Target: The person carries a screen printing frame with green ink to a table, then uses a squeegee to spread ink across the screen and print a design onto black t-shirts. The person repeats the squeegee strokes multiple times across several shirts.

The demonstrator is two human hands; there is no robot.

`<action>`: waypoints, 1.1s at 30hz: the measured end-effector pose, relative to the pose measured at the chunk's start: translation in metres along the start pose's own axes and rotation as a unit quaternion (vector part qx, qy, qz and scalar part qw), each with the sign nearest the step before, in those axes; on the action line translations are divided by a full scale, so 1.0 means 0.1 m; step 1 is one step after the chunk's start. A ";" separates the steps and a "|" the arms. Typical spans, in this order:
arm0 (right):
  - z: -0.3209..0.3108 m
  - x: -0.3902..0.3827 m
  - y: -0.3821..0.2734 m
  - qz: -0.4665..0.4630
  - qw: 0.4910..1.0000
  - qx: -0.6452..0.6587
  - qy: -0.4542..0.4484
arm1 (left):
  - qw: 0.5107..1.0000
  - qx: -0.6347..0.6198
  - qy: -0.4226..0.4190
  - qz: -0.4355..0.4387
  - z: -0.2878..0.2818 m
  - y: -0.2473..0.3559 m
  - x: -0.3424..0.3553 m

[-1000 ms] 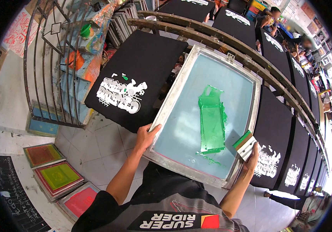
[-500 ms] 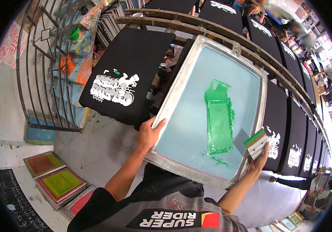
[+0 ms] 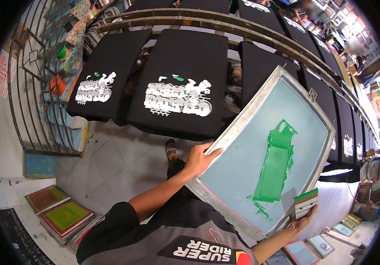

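Ink [image 3: 274, 170] on screen [image 3: 237, 126], squeegee [image 3: 306, 206] right, cloth panels [image 3: 260, 70] behind, railing [image 3: 53, 153] far left

- Silk screen [image 3: 249, 154] hides part of a black shirt [image 3: 265, 57] behind it.
- Squeegee [image 3: 307, 206] masks part of the right hand [image 3: 305, 220].
- Chalkboard [image 3: 17, 240] runs off the lower edge.
- People [image 3: 307, 8], upper right, appear blurred.

Left grip [image 3: 199, 160] holds a green-smeared framed screen [image 3: 243, 154].
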State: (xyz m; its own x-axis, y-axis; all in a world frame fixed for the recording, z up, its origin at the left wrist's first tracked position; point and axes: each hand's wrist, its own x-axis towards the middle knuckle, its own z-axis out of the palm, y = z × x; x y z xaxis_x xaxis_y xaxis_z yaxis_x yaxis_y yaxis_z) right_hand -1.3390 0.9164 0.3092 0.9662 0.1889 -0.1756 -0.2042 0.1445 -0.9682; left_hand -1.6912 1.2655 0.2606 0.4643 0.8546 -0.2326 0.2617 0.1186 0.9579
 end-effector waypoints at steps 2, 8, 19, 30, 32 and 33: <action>-0.25 0.02 -0.06 0.003 0.999 0.010 0.031 | 0.999 0.029 -0.012 0.012 0.23 0.02 -0.04; -0.51 0.22 -0.08 0.031 0.997 0.056 0.033 | 0.999 0.051 -0.009 0.015 0.55 0.24 -0.07; 0.10 1.42 -0.16 0.010 0.997 0.027 -0.066 | 0.998 -0.016 0.063 0.011 0.88 0.32 0.39; 1.50 2.54 0.04 0.054 0.973 0.034 -0.222 | 0.982 -0.015 0.187 0.019 0.83 0.36 0.92; 1.64 2.66 0.18 0.062 0.977 0.010 -0.205 | 0.980 0.001 0.200 -0.006 0.78 0.32 0.92; 1.75 2.68 0.20 0.073 0.966 0.028 -0.248 | 0.977 0.007 0.214 -0.016 0.77 0.34 0.93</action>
State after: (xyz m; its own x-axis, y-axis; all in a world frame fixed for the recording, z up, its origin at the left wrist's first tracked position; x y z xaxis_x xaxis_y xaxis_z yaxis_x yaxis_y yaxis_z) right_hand -1.1116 1.1397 0.2734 0.7346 0.6516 -0.1890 -0.3539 0.1304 -0.9261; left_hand -1.5742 1.3098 0.2581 0.0608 0.9839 -0.1682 0.2825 0.1446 0.9483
